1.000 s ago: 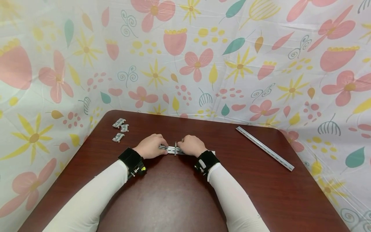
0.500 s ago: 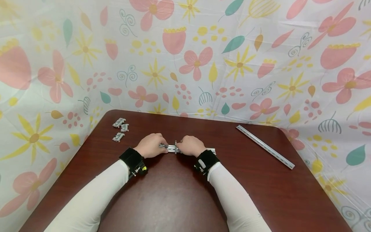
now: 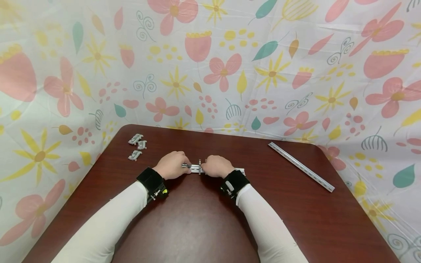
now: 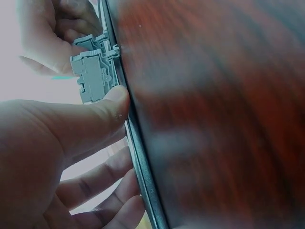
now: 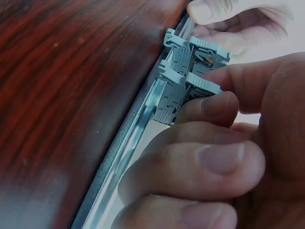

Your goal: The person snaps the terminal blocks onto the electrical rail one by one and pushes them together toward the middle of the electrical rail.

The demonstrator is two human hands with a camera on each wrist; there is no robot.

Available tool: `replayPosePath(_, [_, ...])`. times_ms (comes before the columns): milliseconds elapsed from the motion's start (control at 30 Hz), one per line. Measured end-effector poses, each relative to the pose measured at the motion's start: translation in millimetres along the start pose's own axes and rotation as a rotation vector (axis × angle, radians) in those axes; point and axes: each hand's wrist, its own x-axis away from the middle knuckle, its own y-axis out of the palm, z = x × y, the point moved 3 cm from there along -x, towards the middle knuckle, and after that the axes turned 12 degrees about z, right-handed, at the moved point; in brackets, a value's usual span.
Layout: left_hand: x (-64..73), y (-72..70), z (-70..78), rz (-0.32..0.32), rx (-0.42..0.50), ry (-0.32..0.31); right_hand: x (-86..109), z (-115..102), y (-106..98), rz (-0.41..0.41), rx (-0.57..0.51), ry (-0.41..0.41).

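Note:
A slotted metal DIN rail (image 3: 194, 169) lies crosswise on the table between the two hands. My left hand (image 3: 172, 165) grips its left part, thumb (image 4: 116, 95) on the near edge and fingers behind. Two grey terminal blocks stand side by side on the rail. The left terminal block (image 4: 94, 76) is upright right beside the left thumb. My right hand (image 3: 217, 166) pinches the other terminal block (image 5: 171, 95) between thumb and index finger, close against the first one. Its remaining fingers are curled over the rail, hiding part of it.
Three loose grey terminal blocks (image 3: 135, 155) lie at the table's back left. A second, longer DIN rail (image 3: 300, 167) lies diagonally at the right. The dark red-brown table (image 3: 190, 223) ends at a flower-patterned curtain (image 3: 223, 73).
My right hand has shifted slightly left along the rail, closing the gap to the left terminal block, and more of the rail's right end shows. The left hand has stayed almost still.

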Motion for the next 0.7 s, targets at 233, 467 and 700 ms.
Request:
replayPosePath(233, [0.7,1.8,4.0,0.007,-0.026,0.024,1.8,0.1,0.2,-0.014,0.028,0.014])
replayPosePath(467, [1.3,-1.1,7.1,0.021,-0.025,0.024,2.7,-2.5,0.1,-0.009,0.062,0.005])
replayPosePath(700, [1.5,-2.9,7.9,0.018,-0.028,0.026,1.7,-3.8,1.8,0.011,0.082,-0.013])
